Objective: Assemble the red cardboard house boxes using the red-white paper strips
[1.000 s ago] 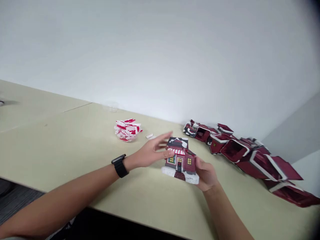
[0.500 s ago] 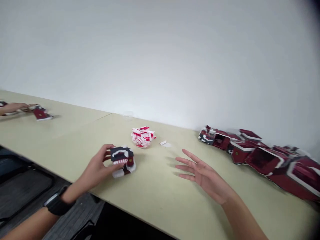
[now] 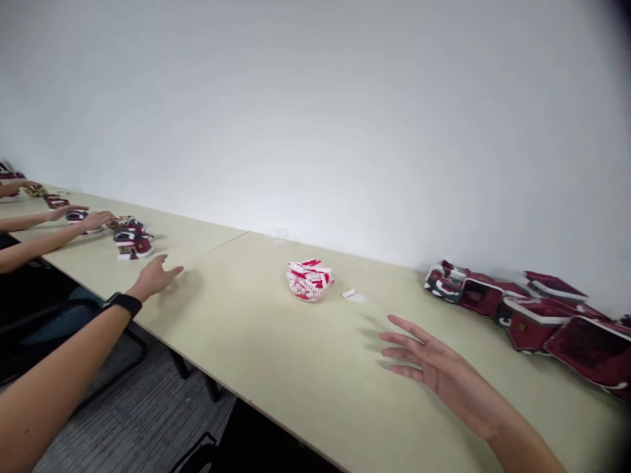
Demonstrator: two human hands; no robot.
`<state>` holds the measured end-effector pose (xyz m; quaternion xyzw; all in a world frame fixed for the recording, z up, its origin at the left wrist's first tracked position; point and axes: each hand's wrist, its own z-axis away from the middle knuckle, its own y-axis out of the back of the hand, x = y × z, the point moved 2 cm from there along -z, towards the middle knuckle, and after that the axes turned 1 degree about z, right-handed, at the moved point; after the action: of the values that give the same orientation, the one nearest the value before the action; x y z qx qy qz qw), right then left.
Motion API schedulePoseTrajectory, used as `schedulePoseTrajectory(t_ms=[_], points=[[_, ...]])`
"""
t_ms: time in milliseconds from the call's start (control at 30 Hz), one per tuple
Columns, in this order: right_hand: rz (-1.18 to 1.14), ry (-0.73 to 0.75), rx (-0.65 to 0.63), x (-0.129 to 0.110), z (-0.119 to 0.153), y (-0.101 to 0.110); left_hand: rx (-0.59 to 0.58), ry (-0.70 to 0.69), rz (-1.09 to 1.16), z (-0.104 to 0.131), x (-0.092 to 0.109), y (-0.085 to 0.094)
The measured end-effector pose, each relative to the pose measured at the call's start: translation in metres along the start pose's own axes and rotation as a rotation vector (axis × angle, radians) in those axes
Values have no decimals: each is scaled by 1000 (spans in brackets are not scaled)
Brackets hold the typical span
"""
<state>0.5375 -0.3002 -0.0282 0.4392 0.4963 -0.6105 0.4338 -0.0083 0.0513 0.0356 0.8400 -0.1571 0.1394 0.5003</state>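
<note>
A small dark red toy house (image 3: 132,240) with a grey and white roof stands upright on the table to the left. My left hand (image 3: 154,276) is just to the right of it, apart from it, with thumb and fingers spread and nothing held. Over the right part of the table hovers my right hand (image 3: 434,361), its fingers stretched out and empty. A clear bowl of red and white striped pieces (image 3: 309,281) sits between my hands, nearer the wall. Beside it lies a small white scrap (image 3: 353,296).
Several dark red house shells (image 3: 537,318) lie in a row along the wall at right. On the far left, co-workers' hands (image 3: 97,221) reach over the table (image 3: 236,328), among other red houses (image 3: 56,201). A clear container (image 3: 279,236) stands by the wall.
My left hand has moved left and let go of the house, which now stands near the co-workers. The view has swung left. My right hand stays open.
</note>
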Motion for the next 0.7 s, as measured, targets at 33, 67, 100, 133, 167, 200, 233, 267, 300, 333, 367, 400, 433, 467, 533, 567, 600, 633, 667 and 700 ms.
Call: schedulePoseTrajectory(t_ms=[33,67,100,133,167,200,233,267,300,333,367,400,433,467,533,567,600,633,667,700], points=[[3,1,2,0,0,0,-36,-14,-1,3,12,-7],[6,3,4,0,0,-1,-78,-46,5,8,27,-14],[8,3,5,-1,1,-2,-117,-93,20,14,44,-20],[11,1,6,-1,1,-3,-153,-148,41,22,65,-25],[13,0,8,-2,1,-4,-180,-207,67,31,87,-29],[15,-1,12,-3,0,-4,-188,-267,100,42,111,-30],[15,-1,16,-3,0,-5,-188,-330,131,53,137,-30],[16,1,21,-4,0,-5,-185,-405,170,66,163,-28],[17,3,29,-5,0,-6,-178,-494,214,79,190,-27],[18,8,41,-6,0,-6,-193,-591,255,92,218,-26],[17,12,53,-7,0,-6,-217,-682,300,105,245,-26],[15,17,66,-7,0,-7,-247,-764,343,118,272,-27],[10,22,82,-8,0,-7,-285,-835,385,129,299,-31],[1,28,96,-8,-1,-8,-316,-885,433,140,325,-37],[-34,48,141,-9,-3,-8,-374,-969,533,159,380,-54],[-65,75,190,-10,-4,-6,-424,-1007,563,168,408,-65],[-117,111,269,-11,-5,-4,-478,-1036,579,178,436,-76],[-186,158,370,-12,-6,0,-534,-1066,580,188,464,-87],[-265,205,484,-13,-7,6,-580,-1103,572,200,492,-97],[-346,239,590,-14,-7,12,-609,-1151,564,212,520,-104]])
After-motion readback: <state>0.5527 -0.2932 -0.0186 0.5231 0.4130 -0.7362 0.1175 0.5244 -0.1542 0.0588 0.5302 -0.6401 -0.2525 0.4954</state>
